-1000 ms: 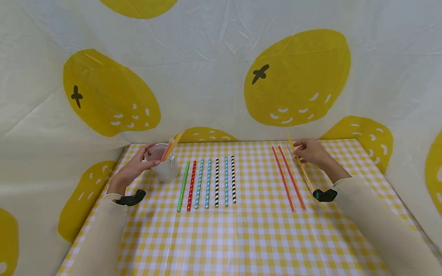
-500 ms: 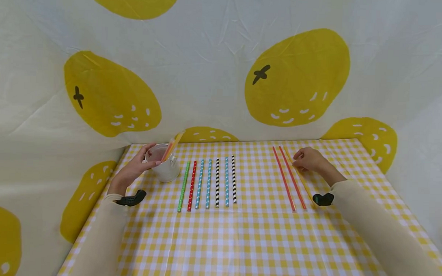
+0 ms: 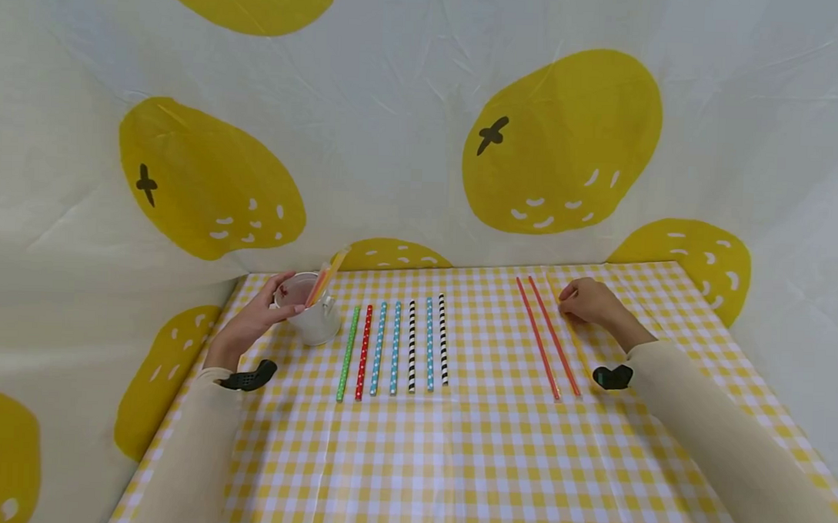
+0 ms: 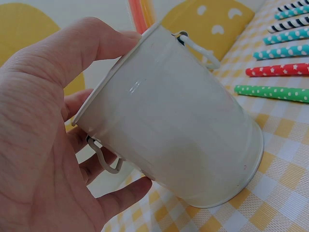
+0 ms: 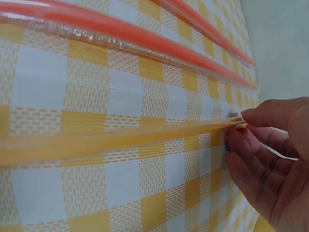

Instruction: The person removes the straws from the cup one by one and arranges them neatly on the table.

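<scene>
Yellow straw (image 5: 116,138): on the right part of the checked worktop (image 3: 495,464), long axis running roughly near to far, far end leaning a little left. Right hand (image 3: 591,302) meets it from the right side; I read its fingers as pinching the straw near that far end (contact is clearest in the right wrist view). From the pinch, most of the length stretches back toward the near side. Two red straws (image 3: 554,337) lie just to its left, nearly parallel. My judgement: what matters is the sideways gap and the matching slant, and a swing of the pinched end could spoil both. Whether the whole straw touches the worktop, I cannot tell. Left hand (image 3: 250,321) is well apart, gripping the white bucket (image 3: 317,325) by its rim; I count the right as nearer.
</scene>
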`<state>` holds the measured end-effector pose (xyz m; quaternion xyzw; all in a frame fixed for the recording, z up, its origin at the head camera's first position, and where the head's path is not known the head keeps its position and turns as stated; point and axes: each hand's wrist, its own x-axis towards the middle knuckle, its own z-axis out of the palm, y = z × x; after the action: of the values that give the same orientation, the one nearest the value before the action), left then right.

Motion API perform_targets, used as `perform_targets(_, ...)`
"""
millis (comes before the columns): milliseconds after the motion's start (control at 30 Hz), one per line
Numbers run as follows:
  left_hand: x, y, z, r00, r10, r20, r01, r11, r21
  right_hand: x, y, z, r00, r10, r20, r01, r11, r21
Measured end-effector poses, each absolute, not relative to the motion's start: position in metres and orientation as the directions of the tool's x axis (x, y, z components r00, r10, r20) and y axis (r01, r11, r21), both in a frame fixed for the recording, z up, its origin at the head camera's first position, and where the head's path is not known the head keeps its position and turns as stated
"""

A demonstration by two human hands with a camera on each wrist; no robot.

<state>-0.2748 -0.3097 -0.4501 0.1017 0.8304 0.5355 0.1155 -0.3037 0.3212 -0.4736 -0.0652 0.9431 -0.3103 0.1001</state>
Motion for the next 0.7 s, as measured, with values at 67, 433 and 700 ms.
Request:
perform_targets(67,-0.2748,-0.3099,-0.4497,-0.952,0.296,-0.082,0.047,0.404,0.914,-0.3034,0.3204,-0.4731,-0.973,-0.185,-0.140,-0.065,0.797,-0.601)
perform_targets(433,-0.2755,-0.3093,-0.4487,-0.951,0.297,-0.087,0.041,0.400,0.915,-0.3076,0.3174,-0.4734,-0.971,-0.193,-0.139,-0.070,0.790,-0.610)
perform_targets(700,-0.2767,-0.3090,-0.4475,-0.950,0.299,-0.087,0.042,0.400,0.915,-0.3058,0.3171,-0.4743,-0.974,-0.180,-0.138,-0.064,0.801,-0.595)
